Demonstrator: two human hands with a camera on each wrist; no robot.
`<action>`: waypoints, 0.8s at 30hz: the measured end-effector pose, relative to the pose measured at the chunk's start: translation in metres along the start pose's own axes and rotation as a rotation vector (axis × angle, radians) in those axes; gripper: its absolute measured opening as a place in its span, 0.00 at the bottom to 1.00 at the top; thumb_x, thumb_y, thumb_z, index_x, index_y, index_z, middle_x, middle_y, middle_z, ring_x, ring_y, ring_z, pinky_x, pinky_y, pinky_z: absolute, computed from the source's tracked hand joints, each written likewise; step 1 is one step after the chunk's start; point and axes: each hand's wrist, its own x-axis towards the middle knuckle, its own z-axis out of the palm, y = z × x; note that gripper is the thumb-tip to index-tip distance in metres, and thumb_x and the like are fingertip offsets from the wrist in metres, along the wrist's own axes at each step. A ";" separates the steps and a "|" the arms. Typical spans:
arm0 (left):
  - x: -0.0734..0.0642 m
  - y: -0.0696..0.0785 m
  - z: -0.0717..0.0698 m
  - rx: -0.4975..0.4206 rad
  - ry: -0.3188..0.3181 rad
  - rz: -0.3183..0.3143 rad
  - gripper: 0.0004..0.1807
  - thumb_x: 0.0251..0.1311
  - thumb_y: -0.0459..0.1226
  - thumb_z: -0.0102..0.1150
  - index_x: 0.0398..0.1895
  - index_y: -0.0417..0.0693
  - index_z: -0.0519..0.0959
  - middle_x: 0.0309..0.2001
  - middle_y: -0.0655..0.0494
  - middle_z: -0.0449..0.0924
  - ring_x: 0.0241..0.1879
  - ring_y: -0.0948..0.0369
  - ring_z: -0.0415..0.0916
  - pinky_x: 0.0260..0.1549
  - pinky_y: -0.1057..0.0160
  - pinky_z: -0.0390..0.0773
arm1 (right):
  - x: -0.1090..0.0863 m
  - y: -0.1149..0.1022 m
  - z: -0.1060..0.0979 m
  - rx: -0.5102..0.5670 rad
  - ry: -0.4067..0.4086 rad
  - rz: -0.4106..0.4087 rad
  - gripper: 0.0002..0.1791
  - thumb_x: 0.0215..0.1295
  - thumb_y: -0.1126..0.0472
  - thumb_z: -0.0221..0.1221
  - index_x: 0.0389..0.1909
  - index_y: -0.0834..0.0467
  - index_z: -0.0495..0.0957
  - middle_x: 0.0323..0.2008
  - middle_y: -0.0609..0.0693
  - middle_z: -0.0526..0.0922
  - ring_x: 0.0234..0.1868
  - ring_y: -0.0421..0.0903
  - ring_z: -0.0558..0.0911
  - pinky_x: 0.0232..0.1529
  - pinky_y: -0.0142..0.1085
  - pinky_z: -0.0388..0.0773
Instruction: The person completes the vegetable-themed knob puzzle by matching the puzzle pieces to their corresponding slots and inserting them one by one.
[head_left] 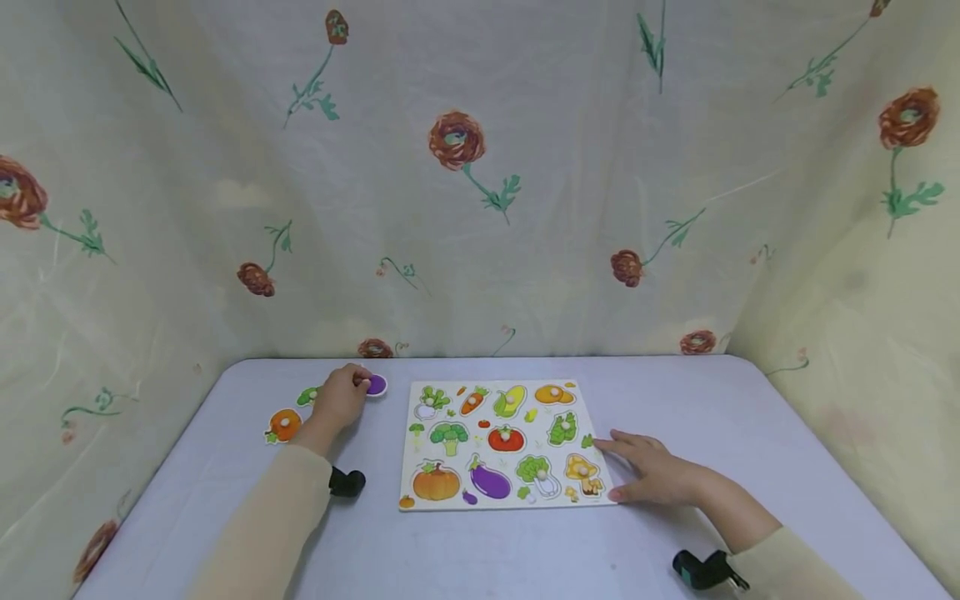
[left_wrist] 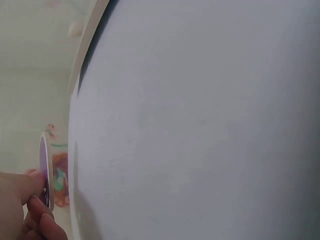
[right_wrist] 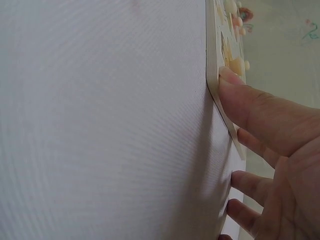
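Note:
My left hand [head_left: 342, 398] pinches a purple puzzle piece [head_left: 377, 385] with a white rim, left of the board's far corner. In the left wrist view the piece [left_wrist: 47, 170] stands on edge between thumb and fingers, raised over the table. A white vegetable puzzle board [head_left: 480, 454] lies flat in the middle, with knobbed pieces such as a tomato [head_left: 506, 439] and a mushroom [head_left: 584, 475]. My right hand [head_left: 652, 468] rests at the board's right edge, fingers spread. Its thumb [right_wrist: 245, 102] touches the board's near right corner in the right wrist view.
An orange pumpkin piece [head_left: 285, 425] and a green piece [head_left: 307, 396] lie on the table left of the board, the green one partly behind my left hand. A flowered curtain [head_left: 555, 275] hangs behind the white table [head_left: 495, 550] and along both sides.

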 end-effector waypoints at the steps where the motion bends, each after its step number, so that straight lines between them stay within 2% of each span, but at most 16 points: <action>1: -0.002 0.001 0.000 0.007 -0.003 0.009 0.12 0.76 0.35 0.49 0.55 0.40 0.75 0.50 0.42 0.78 0.50 0.48 0.74 0.55 0.48 0.76 | 0.000 0.000 0.000 0.003 0.000 -0.001 0.46 0.55 0.45 0.71 0.73 0.58 0.65 0.73 0.71 0.55 0.71 0.77 0.51 0.64 0.74 0.52; 10: -0.019 0.021 0.003 0.000 -0.043 0.131 0.09 0.73 0.35 0.55 0.51 0.41 0.78 0.46 0.46 0.77 0.43 0.52 0.73 0.46 0.54 0.77 | 0.001 0.002 0.001 -0.007 0.001 -0.005 0.47 0.55 0.44 0.71 0.73 0.57 0.65 0.74 0.71 0.55 0.71 0.77 0.51 0.64 0.74 0.52; 24: -0.062 0.059 0.024 -0.016 -0.166 0.227 0.06 0.70 0.36 0.59 0.46 0.47 0.80 0.41 0.56 0.76 0.36 0.60 0.71 0.38 0.64 0.77 | 0.001 0.003 0.001 0.002 0.000 -0.008 0.46 0.56 0.45 0.71 0.73 0.57 0.65 0.74 0.71 0.55 0.72 0.76 0.50 0.64 0.74 0.51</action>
